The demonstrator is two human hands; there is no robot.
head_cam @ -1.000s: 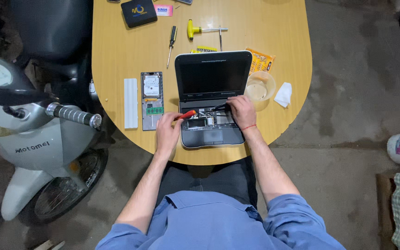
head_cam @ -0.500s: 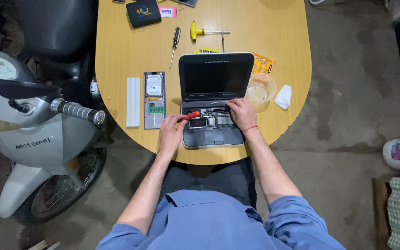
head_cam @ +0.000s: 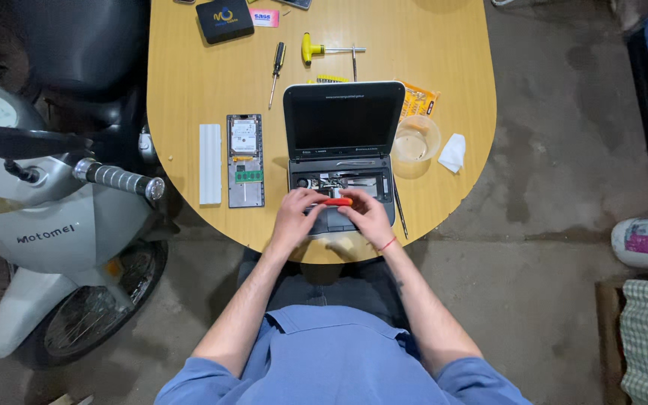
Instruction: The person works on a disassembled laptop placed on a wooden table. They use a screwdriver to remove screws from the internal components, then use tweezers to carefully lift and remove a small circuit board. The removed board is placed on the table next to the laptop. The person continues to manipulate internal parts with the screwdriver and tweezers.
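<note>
- Now you are pinching a red-handled tool between your left hand and right hand, fingers curled, over the open laptop's base.
- Just left of your left hand, a removed panel and white strip are lying.
- Beyond your right hand, a clear cup is sitting beside the screen.

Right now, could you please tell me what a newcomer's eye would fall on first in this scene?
First, the small open laptop at the near edge of the oval wooden table, its keyboard removed, with the left hand and right hand both on a red-handled tool over its base. Next, the grey scooter parked left of the table, and the removed panel with a hard drive left of the laptop.
</note>
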